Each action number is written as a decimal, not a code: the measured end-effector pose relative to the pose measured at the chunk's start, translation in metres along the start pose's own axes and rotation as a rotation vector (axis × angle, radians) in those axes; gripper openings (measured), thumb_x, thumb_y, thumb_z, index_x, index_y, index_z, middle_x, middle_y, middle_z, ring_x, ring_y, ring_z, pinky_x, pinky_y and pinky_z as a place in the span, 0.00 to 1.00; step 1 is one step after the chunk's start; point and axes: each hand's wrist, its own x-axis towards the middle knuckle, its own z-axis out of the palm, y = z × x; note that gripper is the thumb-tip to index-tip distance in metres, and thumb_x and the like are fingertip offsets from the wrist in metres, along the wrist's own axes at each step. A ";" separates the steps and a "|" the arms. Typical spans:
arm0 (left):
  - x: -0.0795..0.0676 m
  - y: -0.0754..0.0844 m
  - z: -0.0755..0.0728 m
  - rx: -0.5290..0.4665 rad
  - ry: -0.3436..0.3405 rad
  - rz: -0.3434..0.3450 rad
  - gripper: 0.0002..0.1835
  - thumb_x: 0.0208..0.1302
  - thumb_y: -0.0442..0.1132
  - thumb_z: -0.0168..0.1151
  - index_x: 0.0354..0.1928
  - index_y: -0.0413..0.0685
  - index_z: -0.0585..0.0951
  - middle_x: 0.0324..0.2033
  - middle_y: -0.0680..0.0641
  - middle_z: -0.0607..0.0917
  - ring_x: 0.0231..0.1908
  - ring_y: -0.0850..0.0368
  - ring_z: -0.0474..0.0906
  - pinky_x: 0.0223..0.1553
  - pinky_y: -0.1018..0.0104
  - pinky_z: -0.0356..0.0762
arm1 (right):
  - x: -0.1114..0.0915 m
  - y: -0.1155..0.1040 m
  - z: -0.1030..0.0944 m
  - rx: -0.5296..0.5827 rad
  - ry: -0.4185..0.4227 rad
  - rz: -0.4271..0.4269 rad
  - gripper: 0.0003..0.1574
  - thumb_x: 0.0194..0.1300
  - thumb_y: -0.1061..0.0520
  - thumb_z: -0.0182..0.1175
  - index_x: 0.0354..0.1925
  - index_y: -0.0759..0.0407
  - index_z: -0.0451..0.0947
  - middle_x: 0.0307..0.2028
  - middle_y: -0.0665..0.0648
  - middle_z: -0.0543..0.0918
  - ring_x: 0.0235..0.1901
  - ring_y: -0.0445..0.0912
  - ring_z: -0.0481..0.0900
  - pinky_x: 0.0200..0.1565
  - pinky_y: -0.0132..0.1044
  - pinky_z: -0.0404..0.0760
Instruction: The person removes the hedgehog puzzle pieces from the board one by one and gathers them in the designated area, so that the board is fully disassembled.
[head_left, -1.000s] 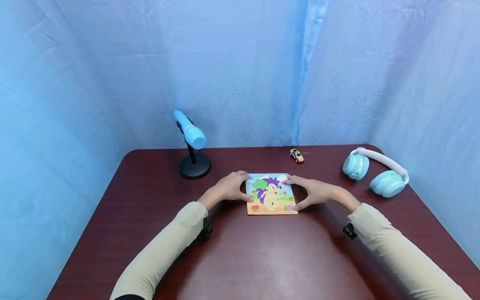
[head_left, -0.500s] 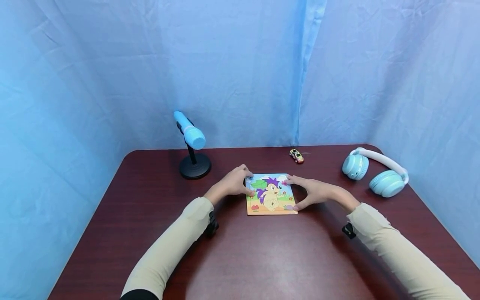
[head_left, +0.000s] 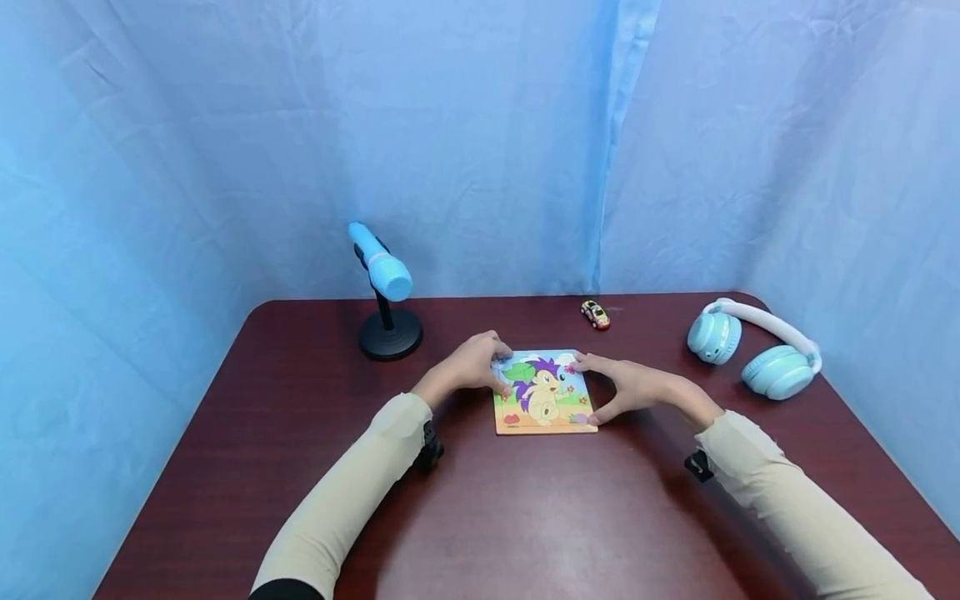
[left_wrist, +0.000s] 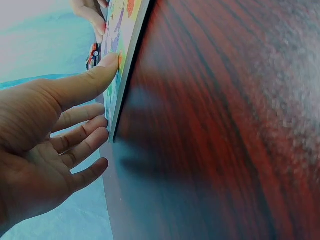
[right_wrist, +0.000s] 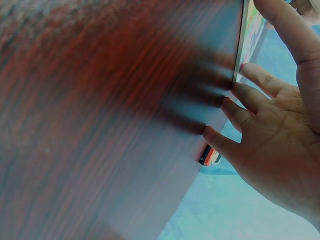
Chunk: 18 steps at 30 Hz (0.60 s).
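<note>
A square wooden jigsaw puzzle [head_left: 546, 408] with a purple-haired hedgehog picture lies flat on the table. At its left side is my left hand [head_left: 472, 363]; in the left wrist view the thumb [left_wrist: 90, 85] rests on the puzzle's face, with the other fingers near its edge. My right hand [head_left: 633, 385] is spread along the right side. Its thumb touches the near right corner and its index finger the far right corner. In the right wrist view the other fingertips [right_wrist: 212, 134] rest on the table beside the board.
A blue microphone [head_left: 381, 265] on a black round stand [head_left: 391, 335] is behind and left of the puzzle. A small toy car [head_left: 596, 315] sits near the back edge. Mint and white headphones [head_left: 777, 372] lie at the right. Blue curtains [head_left: 480, 150] surround the dark red table [head_left: 555, 517].
My left hand has shifted slightly right, its thumb moving up along the puzzle's left side. The right hand and the puzzle look the same.
</note>
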 end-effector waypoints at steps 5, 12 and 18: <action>0.002 0.000 -0.002 -0.019 -0.002 -0.005 0.32 0.58 0.43 0.77 0.64 0.40 0.80 0.54 0.41 0.79 0.54 0.47 0.77 0.59 0.58 0.77 | -0.001 -0.001 -0.001 -0.004 0.000 0.003 0.62 0.58 0.39 0.74 0.79 0.57 0.56 0.80 0.65 0.50 0.76 0.66 0.53 0.71 0.68 0.59; 0.007 -0.006 -0.001 -0.037 0.004 0.001 0.29 0.59 0.43 0.76 0.61 0.41 0.82 0.52 0.43 0.80 0.51 0.50 0.76 0.56 0.59 0.77 | 0.001 0.000 -0.001 -0.008 0.000 0.009 0.62 0.56 0.39 0.75 0.79 0.56 0.57 0.81 0.64 0.50 0.77 0.65 0.52 0.71 0.67 0.58; 0.007 -0.010 0.001 -0.035 -0.001 0.020 0.28 0.60 0.44 0.76 0.61 0.43 0.83 0.51 0.44 0.79 0.49 0.51 0.75 0.55 0.59 0.76 | 0.001 -0.001 0.001 0.005 -0.002 0.018 0.62 0.56 0.39 0.75 0.79 0.56 0.56 0.81 0.64 0.50 0.77 0.65 0.51 0.71 0.67 0.58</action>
